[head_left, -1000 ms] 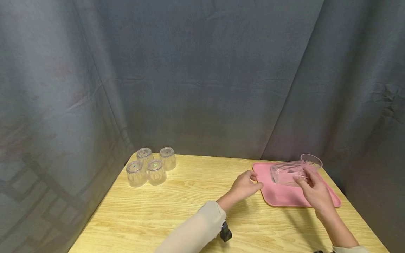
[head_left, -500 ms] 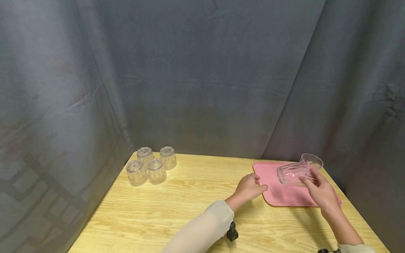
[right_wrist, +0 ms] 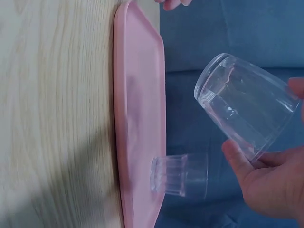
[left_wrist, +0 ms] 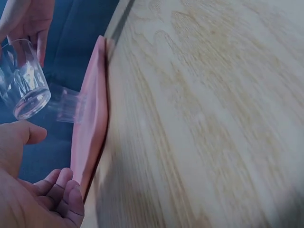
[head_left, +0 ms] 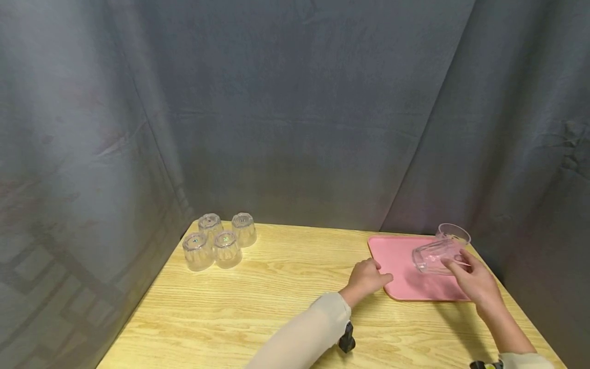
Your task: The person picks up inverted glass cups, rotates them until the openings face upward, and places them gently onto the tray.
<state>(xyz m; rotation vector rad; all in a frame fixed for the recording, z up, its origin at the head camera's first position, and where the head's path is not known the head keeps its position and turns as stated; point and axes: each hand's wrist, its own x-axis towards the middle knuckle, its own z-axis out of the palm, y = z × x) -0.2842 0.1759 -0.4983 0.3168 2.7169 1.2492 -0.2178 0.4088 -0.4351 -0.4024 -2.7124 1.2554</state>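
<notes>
My right hand (head_left: 477, 281) grips a clear plastic cup (right_wrist: 247, 104) near its rim, fingers and thumb on opposite sides. Over the pink tray (head_left: 401, 284) the cup hangs tilted, its base pointing left. A second clear cup (right_wrist: 183, 175) stands mouth up on the tray's right part, partly behind the held one in the head view. My left hand (head_left: 366, 277) is at the tray's left edge with nothing in it, its fingers loosely bent, as the left wrist view shows. Below the held cup (left_wrist: 26, 83) there is a gap down to the tray.
Several clear cups (head_left: 227, 250) stand upside down in a cluster at the table's back left corner. The wood-grain table (head_left: 207, 318) stretches between them and the tray. Grey curtains (head_left: 286, 128) hang behind and along both sides.
My right hand has carried the tilted cup to the right over the tray, closer to the standing cup. My left hand has shifted slightly right and toward me, along the tray's left edge.
</notes>
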